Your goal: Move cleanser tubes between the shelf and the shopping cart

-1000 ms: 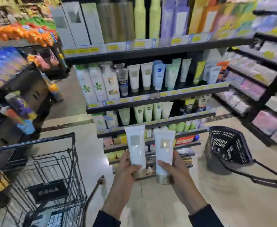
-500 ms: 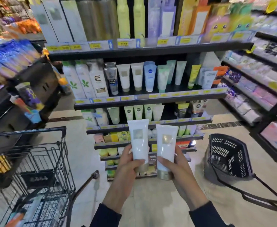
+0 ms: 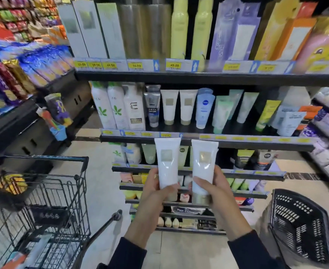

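My left hand [image 3: 154,189] grips a white cleanser tube [image 3: 167,162] with a gold label, upright, cap down. Beside it, my right hand [image 3: 216,193] grips a second white tube [image 3: 203,166] whose gold cap shows below my fingers. Both tubes are held in front of the shelf unit, just below its second shelf [image 3: 206,141]. Two matching white tubes [image 3: 178,106] stand on that shelf among other tubes. The black wire shopping cart [image 3: 49,200] stands at the lower left, left of my left arm.
A black plastic hand basket [image 3: 299,224] sits on the floor at the lower right. Bottles and boxes fill the top shelf [image 3: 198,76]. Another rack of goods [image 3: 23,78] stands at the left, and a further shelf unit [image 3: 326,133] at the right edge.
Both hands have risen with their tubes towards the second shelf, and the shelf unit looks closer and larger. The cart has slid lower left in view.
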The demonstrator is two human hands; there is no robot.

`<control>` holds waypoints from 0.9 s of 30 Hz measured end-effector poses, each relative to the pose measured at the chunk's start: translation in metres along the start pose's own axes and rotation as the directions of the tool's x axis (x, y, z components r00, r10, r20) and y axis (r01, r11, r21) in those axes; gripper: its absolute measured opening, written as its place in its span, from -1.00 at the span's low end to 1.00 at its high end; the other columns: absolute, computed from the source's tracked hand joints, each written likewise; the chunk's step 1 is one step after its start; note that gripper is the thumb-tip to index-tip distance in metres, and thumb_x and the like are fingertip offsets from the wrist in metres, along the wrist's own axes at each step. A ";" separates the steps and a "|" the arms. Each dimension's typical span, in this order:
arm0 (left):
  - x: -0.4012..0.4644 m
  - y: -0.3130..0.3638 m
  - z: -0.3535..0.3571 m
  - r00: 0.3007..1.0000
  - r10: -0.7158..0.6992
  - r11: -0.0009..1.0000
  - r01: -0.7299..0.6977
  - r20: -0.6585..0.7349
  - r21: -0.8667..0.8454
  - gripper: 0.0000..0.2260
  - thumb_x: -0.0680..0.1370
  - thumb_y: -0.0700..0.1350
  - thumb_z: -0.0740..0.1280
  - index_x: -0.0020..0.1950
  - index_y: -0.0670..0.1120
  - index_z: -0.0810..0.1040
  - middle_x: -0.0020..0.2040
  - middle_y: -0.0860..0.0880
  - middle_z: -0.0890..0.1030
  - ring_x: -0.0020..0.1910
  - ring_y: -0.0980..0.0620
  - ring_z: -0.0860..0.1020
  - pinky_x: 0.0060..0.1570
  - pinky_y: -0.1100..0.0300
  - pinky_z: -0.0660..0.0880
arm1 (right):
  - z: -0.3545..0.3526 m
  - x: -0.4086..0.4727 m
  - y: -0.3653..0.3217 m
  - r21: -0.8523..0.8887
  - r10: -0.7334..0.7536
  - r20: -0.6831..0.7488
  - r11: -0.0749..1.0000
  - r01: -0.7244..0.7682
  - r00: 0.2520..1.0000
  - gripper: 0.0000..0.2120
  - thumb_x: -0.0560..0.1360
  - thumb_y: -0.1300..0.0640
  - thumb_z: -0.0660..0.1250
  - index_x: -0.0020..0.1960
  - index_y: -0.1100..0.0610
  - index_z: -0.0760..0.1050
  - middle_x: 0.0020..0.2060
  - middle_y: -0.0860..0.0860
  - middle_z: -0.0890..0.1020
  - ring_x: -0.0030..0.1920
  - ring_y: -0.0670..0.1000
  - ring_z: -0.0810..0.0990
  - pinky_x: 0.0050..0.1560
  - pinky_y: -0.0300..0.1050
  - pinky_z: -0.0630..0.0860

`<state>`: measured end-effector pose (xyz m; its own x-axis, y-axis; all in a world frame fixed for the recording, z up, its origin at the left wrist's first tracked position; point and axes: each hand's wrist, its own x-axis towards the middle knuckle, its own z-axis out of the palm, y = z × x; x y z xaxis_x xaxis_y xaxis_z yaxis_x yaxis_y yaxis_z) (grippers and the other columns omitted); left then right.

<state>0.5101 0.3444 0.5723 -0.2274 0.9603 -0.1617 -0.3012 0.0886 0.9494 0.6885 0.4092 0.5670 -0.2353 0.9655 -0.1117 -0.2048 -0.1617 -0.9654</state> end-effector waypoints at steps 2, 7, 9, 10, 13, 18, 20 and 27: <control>0.023 0.007 -0.004 1.000 0.022 1.000 -0.022 0.000 0.023 -0.48 0.50 -0.29 0.49 0.36 0.12 0.49 0.19 -0.01 0.69 0.22 -0.08 0.64 0.26 -0.16 0.55 | 0.003 0.024 -0.003 -0.013 -0.012 -0.004 1.000 0.012 1.000 -0.44 0.38 0.12 0.63 0.32 -0.02 0.52 0.16 0.08 0.71 0.18 0.20 0.68 0.29 0.36 0.55; 0.074 0.029 -0.006 0.995 0.099 0.991 -0.099 0.005 0.086 -0.50 0.53 -0.26 0.47 0.34 0.18 0.48 0.22 0.06 0.67 0.26 -0.08 0.63 0.25 -0.10 0.54 | 0.011 0.077 -0.016 -0.013 -0.051 0.020 0.999 0.051 0.999 -0.52 0.47 0.19 0.54 0.33 -0.04 0.51 0.16 0.08 0.71 0.17 0.27 0.68 0.24 0.31 0.59; 0.094 0.037 -0.005 0.993 0.117 0.988 -0.116 -0.008 0.102 -0.47 0.52 -0.24 0.50 0.37 0.18 0.45 0.24 0.06 0.66 0.27 -0.06 0.62 0.28 -0.12 0.53 | 0.013 0.095 -0.022 -0.010 -0.069 0.032 0.998 0.069 0.997 -0.51 0.49 0.20 0.53 0.36 -0.04 0.50 0.18 0.05 0.71 0.20 0.23 0.67 0.26 0.26 0.59; 0.104 0.041 -0.005 0.992 0.125 0.987 -0.123 -0.013 0.107 -0.45 0.51 -0.24 0.50 0.40 0.16 0.44 0.24 0.04 0.66 0.27 -0.06 0.62 0.28 -0.10 0.54 | 0.014 0.104 -0.026 -0.004 -0.078 0.033 0.997 0.078 0.996 -0.50 0.50 0.21 0.52 0.37 -0.03 0.49 0.19 0.03 0.71 0.21 0.20 0.67 0.27 0.24 0.58; 0.131 0.051 -0.001 0.986 0.165 0.979 -0.162 -0.020 0.126 -0.46 0.51 -0.25 0.50 0.39 0.14 0.44 0.23 -0.02 0.67 0.24 -0.05 0.64 0.17 0.01 0.58 | 0.013 0.126 -0.035 -0.001 -0.096 0.045 0.995 0.097 0.994 -0.52 0.50 0.21 0.52 0.36 -0.02 0.49 0.19 0.04 0.70 0.19 0.22 0.68 0.18 0.14 0.60; 0.168 0.069 0.011 0.970 0.238 0.954 -0.225 -0.043 0.197 -0.44 0.50 -0.24 0.52 0.41 0.09 0.42 0.26 0.03 0.62 0.22 0.05 0.61 0.08 0.12 0.62 | 0.008 0.152 -0.045 -0.009 -0.107 0.069 0.994 0.108 0.992 -0.53 0.52 0.22 0.50 0.36 0.00 0.47 0.15 0.09 0.71 0.05 0.25 0.74 0.11 0.21 0.65; 0.183 0.072 0.015 0.960 0.272 0.938 -0.249 -0.066 0.239 -0.42 0.49 -0.23 0.53 0.42 0.07 0.41 0.27 0.02 0.60 0.22 0.04 0.60 0.11 0.09 0.63 | 0.007 0.159 -0.049 -0.012 -0.122 0.066 0.992 0.123 0.990 -0.54 0.51 0.23 0.51 0.35 -0.01 0.47 0.13 0.08 0.72 0.06 0.25 0.73 0.16 0.22 0.64; 0.236 0.067 0.018 0.929 0.329 0.862 -0.222 -0.169 0.456 -0.37 0.40 -0.17 0.60 0.39 0.06 0.44 0.22 0.05 0.64 0.19 0.08 0.61 0.19 -0.02 0.62 | 0.001 0.169 -0.056 -0.012 -0.126 0.069 0.992 0.127 0.990 -0.54 0.52 0.24 0.50 0.37 0.03 0.47 0.17 0.16 0.69 0.05 0.25 0.74 0.19 0.23 0.64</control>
<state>0.4534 0.5814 0.6023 -0.4664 0.8768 0.1167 0.2130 -0.0166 0.9769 0.6588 0.5816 0.6022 -0.2727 0.9617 0.0276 -0.2215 -0.0349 -0.9745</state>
